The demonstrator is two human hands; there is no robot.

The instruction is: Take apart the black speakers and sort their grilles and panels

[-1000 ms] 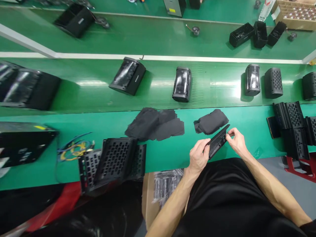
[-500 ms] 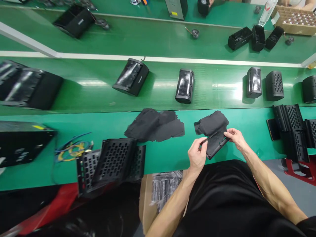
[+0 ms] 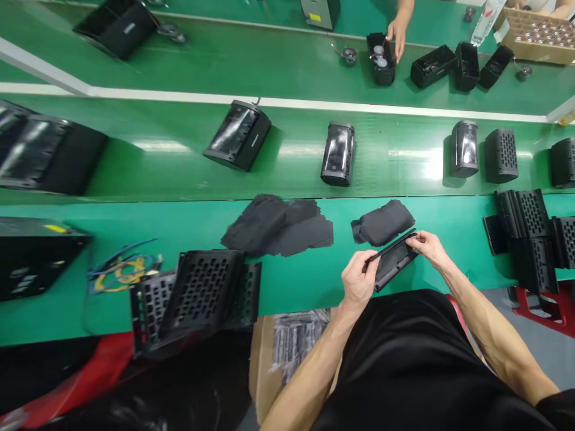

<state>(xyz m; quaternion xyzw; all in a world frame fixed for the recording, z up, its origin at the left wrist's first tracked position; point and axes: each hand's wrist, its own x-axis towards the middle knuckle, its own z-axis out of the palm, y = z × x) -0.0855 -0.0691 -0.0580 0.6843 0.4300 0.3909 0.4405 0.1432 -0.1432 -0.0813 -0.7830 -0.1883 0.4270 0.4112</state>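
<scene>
My left hand (image 3: pixel 357 280) and my right hand (image 3: pixel 426 246) both grip a black perforated grille panel (image 3: pixel 393 261), held tilted just above the near edge of the green bench (image 3: pixel 179 227). The left fingers pinch its near end, the right fingers pinch its far end. A small stack of black cloth pieces (image 3: pixel 383 222) lies just beyond the panel. A larger, spread pile of black cloth pieces (image 3: pixel 278 224) lies to the left of it.
Black speaker housings (image 3: pixel 338 153) stand along the conveyor belt (image 3: pixel 395 173). Grille panels are stacked at the right (image 3: pixel 530 227) and lower left (image 3: pixel 202 293). Coloured wires (image 3: pixel 121 272) lie at left. Another person's hand (image 3: pixel 398 30) touches a housing (image 3: pixel 381 60) on the far bench.
The panel has been turned slightly in my hands. Another person's hand has come into view at the far bench and set on a housing.
</scene>
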